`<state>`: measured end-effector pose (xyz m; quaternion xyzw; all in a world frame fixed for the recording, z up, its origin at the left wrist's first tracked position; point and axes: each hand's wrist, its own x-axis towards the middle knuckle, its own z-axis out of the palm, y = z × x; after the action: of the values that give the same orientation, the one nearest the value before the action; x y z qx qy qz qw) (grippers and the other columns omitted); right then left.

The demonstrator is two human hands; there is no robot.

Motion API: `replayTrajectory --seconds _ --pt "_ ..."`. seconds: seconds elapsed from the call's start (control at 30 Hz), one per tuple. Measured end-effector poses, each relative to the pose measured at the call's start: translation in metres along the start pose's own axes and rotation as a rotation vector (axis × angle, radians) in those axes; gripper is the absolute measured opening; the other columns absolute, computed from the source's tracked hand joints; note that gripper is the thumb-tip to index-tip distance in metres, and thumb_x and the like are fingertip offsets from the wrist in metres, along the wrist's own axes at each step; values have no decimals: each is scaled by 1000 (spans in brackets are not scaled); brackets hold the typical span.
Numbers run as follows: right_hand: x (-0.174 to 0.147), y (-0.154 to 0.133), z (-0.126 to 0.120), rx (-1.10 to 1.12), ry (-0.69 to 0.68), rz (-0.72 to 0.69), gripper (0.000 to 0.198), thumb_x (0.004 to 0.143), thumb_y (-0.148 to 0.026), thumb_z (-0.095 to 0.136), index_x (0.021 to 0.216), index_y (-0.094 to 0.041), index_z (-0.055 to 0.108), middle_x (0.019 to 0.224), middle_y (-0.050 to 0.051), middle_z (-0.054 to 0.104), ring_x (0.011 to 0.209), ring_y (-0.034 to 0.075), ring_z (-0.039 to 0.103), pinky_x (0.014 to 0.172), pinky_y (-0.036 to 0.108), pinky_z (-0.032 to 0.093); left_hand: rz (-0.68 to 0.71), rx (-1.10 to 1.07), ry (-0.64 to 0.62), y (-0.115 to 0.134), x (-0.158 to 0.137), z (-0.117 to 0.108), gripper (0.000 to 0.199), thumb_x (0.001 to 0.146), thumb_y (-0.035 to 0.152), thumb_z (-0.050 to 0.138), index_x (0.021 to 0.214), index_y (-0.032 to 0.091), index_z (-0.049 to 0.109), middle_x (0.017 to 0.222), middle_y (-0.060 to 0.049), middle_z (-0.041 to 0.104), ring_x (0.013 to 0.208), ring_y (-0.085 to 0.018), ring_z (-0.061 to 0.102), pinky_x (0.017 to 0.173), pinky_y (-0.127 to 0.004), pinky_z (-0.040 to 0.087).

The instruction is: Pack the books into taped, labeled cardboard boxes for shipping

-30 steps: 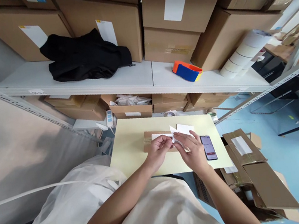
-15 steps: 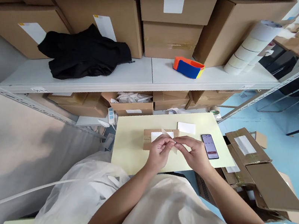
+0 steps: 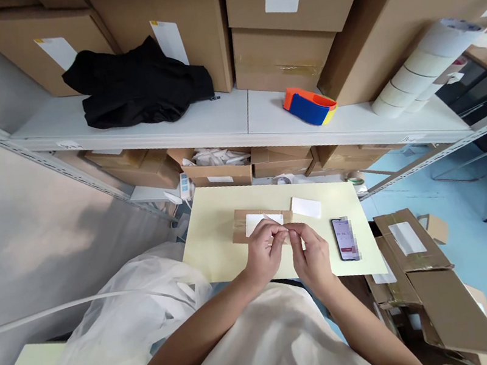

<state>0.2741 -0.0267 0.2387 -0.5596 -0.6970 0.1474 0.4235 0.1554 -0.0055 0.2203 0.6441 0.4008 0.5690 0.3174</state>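
Note:
Both hands meet over the near edge of a small cardboard box [image 3: 240,227] that lies flat on the pale yellow table. My left hand [image 3: 264,254] is closed, thumb against forefinger, pinching a thin paper slip that the fingers mostly cover. Opposite it, fingertips almost touching, my right hand [image 3: 312,255] pinches the same slip. A white label [image 3: 255,221] sits on top of the box, partly hidden behind my left hand. Beyond my right hand lies a small stack of white labels [image 3: 306,207]. A phone [image 3: 344,240] showing a timer rests to the right.
The yellow table [image 3: 206,213] stands against a grey shelf [image 3: 214,113] loaded with cardboard boxes. On the shelf lie a black garment [image 3: 140,88], a blue and orange strap [image 3: 309,107] and rolls [image 3: 424,70]. Flattened cartons [image 3: 452,303] are at right, translucent plastic [image 3: 120,313] at left.
The pale slip that stood up between my fingers is now mostly hidden by them. My right hand has turned more upright and drawn its fingers in. The view has shifted slightly.

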Motion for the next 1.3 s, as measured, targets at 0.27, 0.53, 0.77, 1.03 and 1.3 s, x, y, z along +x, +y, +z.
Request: replayTrajectory --seconds 0.27,0.53,0.77,1.03,1.3 --pt "10 12 -17 176 -187 -52 18 91 -26 50 101 -22 64 94 4 73 87 17 70 74 28 56 -33 -22 -51 -2 -2 -3 15 91 23 49 78 18 57 73 -2 57 72 -14 56 65 -26 45" --pt "2 7 -18 93 -110 -70 21 91 -22 48 105 -22 64 97 6 73 88 18 70 76 29 57 10 18 -38 3 -4 -1 15 91 23 48 80 19 58 75 -2 59 72 -14 56 65 -27 45" --pt "-9 3 -13 18 -34 -111 24 92 -17 43 108 -21 61 96 6 72 85 17 68 74 30 56 36 24 -8 3 -13 4 12 90 19 49 81 20 57 76 -2 59 74 -13 57 67 -26 45" --pt "-15 5 -14 -66 50 -241 26 89 -12 47 109 -22 60 97 7 72 89 18 68 78 31 56 -35 -41 -43 18 -15 1 12 90 23 49 81 19 56 78 -3 59 74 -14 57 68 -28 46" --pt "-14 0 -19 -114 35 -304 26 91 -13 45 108 -24 62 98 7 72 90 18 68 78 33 56 -10 5 -90 26 -13 -5 15 90 22 47 79 19 56 76 -4 58 74 -15 57 67 -28 46"
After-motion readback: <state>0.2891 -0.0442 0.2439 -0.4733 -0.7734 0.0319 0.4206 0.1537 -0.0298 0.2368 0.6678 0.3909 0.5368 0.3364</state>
